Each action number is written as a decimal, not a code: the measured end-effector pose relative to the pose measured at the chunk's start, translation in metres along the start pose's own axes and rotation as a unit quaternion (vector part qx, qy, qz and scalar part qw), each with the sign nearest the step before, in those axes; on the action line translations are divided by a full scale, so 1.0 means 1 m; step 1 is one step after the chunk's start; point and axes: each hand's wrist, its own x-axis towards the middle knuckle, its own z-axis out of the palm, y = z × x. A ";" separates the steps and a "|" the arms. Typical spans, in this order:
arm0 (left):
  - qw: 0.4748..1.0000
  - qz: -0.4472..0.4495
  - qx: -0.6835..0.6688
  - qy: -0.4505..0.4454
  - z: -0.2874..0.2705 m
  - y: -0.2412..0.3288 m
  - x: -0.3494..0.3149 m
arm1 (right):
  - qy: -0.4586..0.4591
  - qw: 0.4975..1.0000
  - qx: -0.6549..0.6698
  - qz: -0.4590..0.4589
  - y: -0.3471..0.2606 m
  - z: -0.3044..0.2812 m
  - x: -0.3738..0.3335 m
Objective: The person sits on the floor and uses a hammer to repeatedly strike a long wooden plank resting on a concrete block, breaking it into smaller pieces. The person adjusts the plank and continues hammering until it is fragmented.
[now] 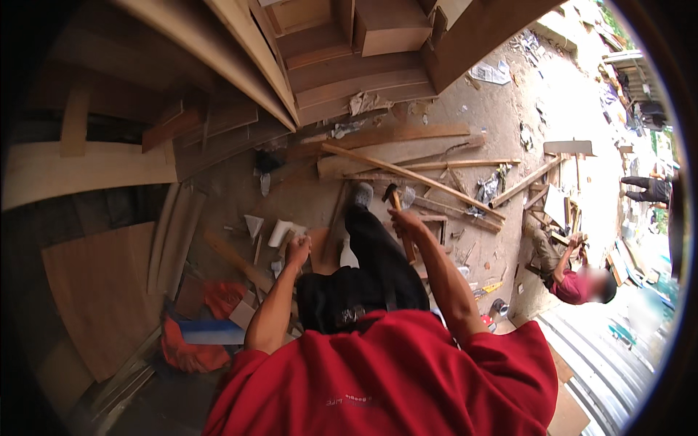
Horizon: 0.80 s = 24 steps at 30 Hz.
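Observation:
My right hand point(408, 224) is wrapped round the wooden handle of a hammer point(396, 198). Its dark head points away from me, above my right leg, and the handle's end shows below my fist. Off to the left, my left hand point(298, 251) is closed, with its fingers drawn together; whatever it may hold is too small to tell. Beside that hand lies a white piece point(279, 234) on the floor, next to a brown board point(331, 243). My dark-trousered leg point(378, 247) stretches out between the two hands.
Long wooden strips point(429, 182) lie crossed ahead. A wooden cabinet frame point(363, 80) stands beyond them. At left are a leaning plywood sheet point(105, 291) and an orange bag point(185, 349). On the right, another person point(574, 280) in red sits working with both hands by a wooden stand.

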 end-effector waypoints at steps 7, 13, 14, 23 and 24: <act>0.983 0.084 0.161 0.025 0.028 0.070 0.119 | 0.013 0.999 0.023 0.046 -0.002 0.009 0.109; 0.996 0.040 0.080 0.005 0.084 0.073 0.317 | 0.032 0.989 0.125 0.069 0.004 0.053 0.177; 0.993 0.037 0.109 0.006 0.097 0.059 0.370 | 0.020 0.984 0.162 0.074 0.004 0.059 0.193; 0.861 0.311 0.396 0.072 0.152 0.035 0.704 | 0.023 0.976 0.180 0.123 -0.017 0.117 0.303; 0.829 0.311 0.461 0.048 0.156 0.044 0.727 | 0.030 0.985 0.127 0.111 -0.016 0.120 0.308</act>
